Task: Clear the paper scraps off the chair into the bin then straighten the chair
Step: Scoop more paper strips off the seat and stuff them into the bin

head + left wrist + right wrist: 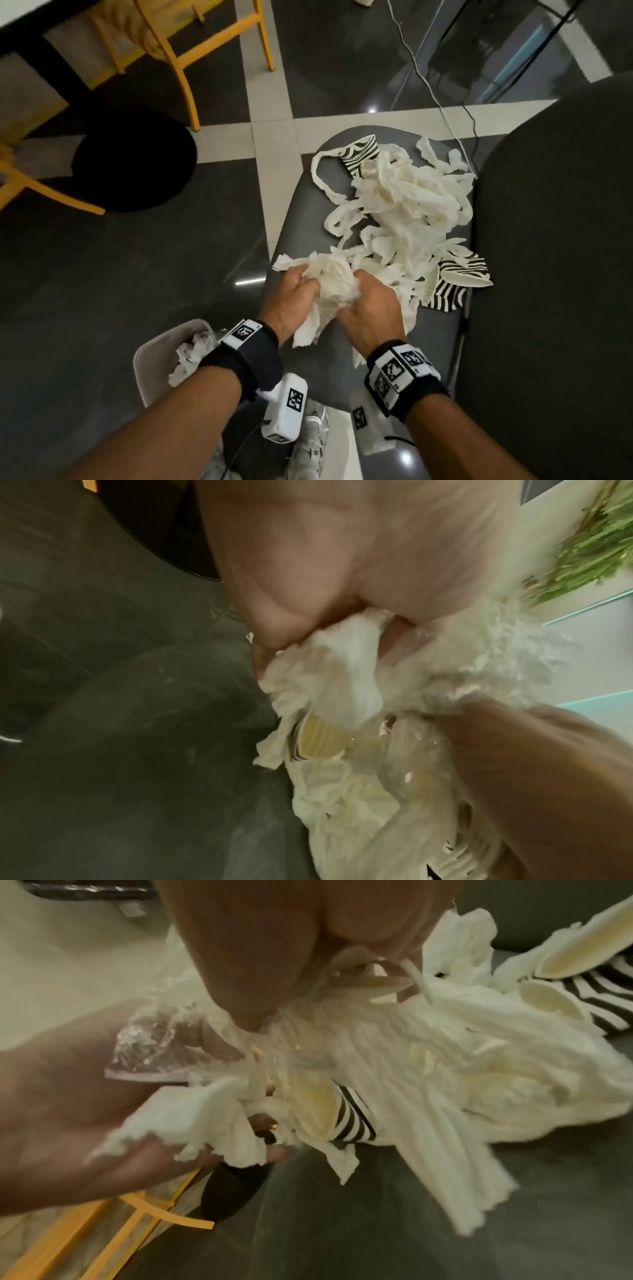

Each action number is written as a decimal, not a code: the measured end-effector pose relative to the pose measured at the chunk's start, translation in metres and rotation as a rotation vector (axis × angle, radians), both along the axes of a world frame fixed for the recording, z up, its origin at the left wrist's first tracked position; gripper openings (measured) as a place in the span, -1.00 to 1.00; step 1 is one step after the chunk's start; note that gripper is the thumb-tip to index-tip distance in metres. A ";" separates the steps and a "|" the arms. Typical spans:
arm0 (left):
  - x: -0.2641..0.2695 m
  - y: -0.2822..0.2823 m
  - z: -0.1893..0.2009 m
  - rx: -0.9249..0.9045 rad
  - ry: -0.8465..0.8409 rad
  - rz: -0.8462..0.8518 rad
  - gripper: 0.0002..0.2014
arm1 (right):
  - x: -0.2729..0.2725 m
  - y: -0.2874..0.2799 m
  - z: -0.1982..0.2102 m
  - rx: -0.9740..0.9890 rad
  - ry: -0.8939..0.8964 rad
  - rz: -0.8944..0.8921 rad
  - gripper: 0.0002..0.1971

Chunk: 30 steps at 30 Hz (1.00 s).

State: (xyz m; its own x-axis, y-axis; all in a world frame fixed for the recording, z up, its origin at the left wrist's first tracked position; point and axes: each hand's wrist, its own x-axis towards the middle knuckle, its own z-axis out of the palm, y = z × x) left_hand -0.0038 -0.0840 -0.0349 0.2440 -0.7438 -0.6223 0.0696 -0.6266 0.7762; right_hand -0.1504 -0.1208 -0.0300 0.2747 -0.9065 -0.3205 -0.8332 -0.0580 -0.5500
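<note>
Both hands, left hand (pixel 297 291) and right hand (pixel 371 305), bunch one wad of paper scraps (pixel 334 277) at the chair (pixel 329 363) seat's near edge; bin (pixel 154 346) sits low-left, nearer the left.

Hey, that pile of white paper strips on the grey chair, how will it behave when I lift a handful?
The white paper strips look thin and crumpled, so probably floppy and very light. They lie tangled in loops, so a handful may drag neighbours along. Loose ends hang below both hands, so bits could drop short of the bin.
</note>
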 end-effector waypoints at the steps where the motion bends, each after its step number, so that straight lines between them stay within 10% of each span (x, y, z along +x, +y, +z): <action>1: 0.000 0.002 0.000 0.048 -0.001 -0.024 -0.40 | 0.003 0.002 -0.006 0.015 -0.003 -0.017 -0.85; 9: -0.012 0.002 -0.023 0.006 -0.113 0.023 -0.58 | 0.010 -0.005 -0.037 0.205 -0.107 -0.050 -0.85; 16: 0.009 0.012 -0.042 -0.031 0.113 0.344 -0.72 | 0.052 0.009 -0.027 -0.093 -0.055 0.134 -0.77; 30: 0.202 0.168 -0.039 0.043 -0.112 0.526 -0.68 | 0.252 0.151 -0.038 0.216 -0.287 0.194 -0.83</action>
